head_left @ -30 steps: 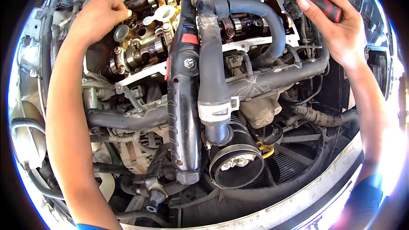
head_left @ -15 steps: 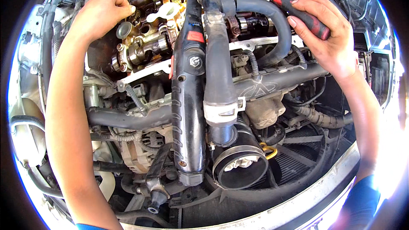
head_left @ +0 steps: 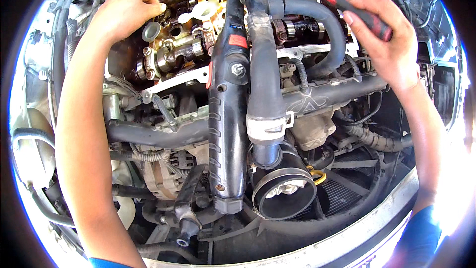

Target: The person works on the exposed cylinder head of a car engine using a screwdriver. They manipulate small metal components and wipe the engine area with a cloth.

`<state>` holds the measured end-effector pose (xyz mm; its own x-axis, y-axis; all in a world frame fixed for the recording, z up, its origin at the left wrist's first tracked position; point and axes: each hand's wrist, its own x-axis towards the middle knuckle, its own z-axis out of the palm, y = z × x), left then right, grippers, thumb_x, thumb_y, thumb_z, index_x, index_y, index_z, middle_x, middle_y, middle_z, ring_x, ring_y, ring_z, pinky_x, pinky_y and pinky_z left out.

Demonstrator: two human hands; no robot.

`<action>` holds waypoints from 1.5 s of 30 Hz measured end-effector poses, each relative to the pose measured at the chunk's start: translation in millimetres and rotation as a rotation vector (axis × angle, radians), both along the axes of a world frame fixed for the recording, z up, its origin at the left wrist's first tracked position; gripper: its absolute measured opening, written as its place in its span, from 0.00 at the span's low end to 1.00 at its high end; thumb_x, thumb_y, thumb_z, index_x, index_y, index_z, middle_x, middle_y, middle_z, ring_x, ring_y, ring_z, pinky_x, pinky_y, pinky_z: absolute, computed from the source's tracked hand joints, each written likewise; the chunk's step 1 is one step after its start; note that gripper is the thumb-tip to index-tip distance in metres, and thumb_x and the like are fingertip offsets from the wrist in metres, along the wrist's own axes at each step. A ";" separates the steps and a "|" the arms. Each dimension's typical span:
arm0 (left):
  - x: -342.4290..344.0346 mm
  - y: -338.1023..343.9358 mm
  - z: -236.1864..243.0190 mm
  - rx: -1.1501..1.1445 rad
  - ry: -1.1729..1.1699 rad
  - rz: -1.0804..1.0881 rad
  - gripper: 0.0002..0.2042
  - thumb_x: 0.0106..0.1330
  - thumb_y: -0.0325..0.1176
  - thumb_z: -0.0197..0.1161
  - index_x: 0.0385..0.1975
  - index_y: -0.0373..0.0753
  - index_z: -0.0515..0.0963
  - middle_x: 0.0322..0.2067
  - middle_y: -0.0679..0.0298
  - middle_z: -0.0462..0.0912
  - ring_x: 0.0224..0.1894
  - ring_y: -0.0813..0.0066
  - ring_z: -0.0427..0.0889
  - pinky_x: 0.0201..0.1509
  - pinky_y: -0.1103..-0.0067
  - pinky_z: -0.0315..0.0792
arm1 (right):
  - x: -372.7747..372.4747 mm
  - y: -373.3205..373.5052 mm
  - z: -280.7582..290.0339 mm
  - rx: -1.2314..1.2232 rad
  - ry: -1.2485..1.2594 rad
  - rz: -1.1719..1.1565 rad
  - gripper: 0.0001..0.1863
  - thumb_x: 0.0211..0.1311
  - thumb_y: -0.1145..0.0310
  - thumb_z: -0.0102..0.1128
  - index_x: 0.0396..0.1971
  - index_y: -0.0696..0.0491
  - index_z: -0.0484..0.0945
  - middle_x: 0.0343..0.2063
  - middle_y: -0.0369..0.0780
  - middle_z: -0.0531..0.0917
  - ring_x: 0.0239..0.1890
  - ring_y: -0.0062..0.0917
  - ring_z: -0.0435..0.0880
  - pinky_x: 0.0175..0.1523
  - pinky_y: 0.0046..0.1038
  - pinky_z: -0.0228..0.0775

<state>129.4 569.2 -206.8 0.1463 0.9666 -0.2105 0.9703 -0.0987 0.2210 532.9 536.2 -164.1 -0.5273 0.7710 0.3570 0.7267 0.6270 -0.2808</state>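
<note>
Right hand (head_left: pixel 396 49) is wrapped around a screwdriver (head_left: pixel 368 20), fingers and thumb clamped on the grip, out at the far right. Its thin shaft points left over the exposed cylinder head (head_left: pixel 178 82); can't tell if the tip touches anything. Left hand (head_left: pixel 130 12) is at the far left with its thumb and fingertips bunched together, right above the oily valvetrain. Can't tell if there's something tiny pinched in there.

Compared with a second ago, the screwdriver sits a bit further left against the engine, while the left hand is over basically the same spot. The whole view slid over too, which looks like head movement. Nothing on the head looks added or removed, so I'd call it repositioning, not real progress.

Textures: the driver's grip is smooth black with red patches. The left camshaft (head_left: pixel 178 58) has shiny rounded lobes with brown oil film around them, next to a dull grey round seal (head_left: pixel 151 32). Down the middle there's a long, glossy, ribbed black bar (head_left: pixel 227 134), probably a work lamp, beside a matte rubber hose (head_left: pixel 265 69). Nearer, an open round duct (head_left: pixel 257 203) has something pale and crumpled (head_left: pixel 286 188) inside.
</note>
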 end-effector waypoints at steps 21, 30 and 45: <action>2.2 -4.6 5.0 0.031 -0.038 0.040 0.13 0.59 0.39 0.69 0.33 0.34 0.85 0.29 0.49 0.85 0.33 0.56 0.86 0.43 0.67 0.78 | 2.4 6.6 15.5 -0.058 0.090 -0.010 0.11 0.57 0.70 0.72 0.40 0.54 0.85 0.33 0.36 0.85 0.36 0.20 0.83 0.45 0.22 0.75; 6.1 -3.8 6.1 0.022 -0.005 0.055 0.13 0.57 0.40 0.69 0.32 0.36 0.86 0.30 0.49 0.86 0.36 0.55 0.87 0.45 0.67 0.78 | -2.2 3.1 19.7 -0.006 0.095 -0.090 0.12 0.55 0.70 0.74 0.40 0.53 0.84 0.35 0.36 0.85 0.38 0.20 0.85 0.47 0.24 0.76; 14.4 2.0 8.9 0.003 -0.011 0.074 0.12 0.57 0.42 0.67 0.31 0.40 0.87 0.34 0.54 0.87 0.41 0.57 0.87 0.48 0.66 0.79 | -85.7 56.0 69.2 -0.164 0.998 0.247 0.19 0.61 0.73 0.69 0.49 0.58 0.72 0.35 0.40 0.85 0.29 0.21 0.85 0.37 0.21 0.81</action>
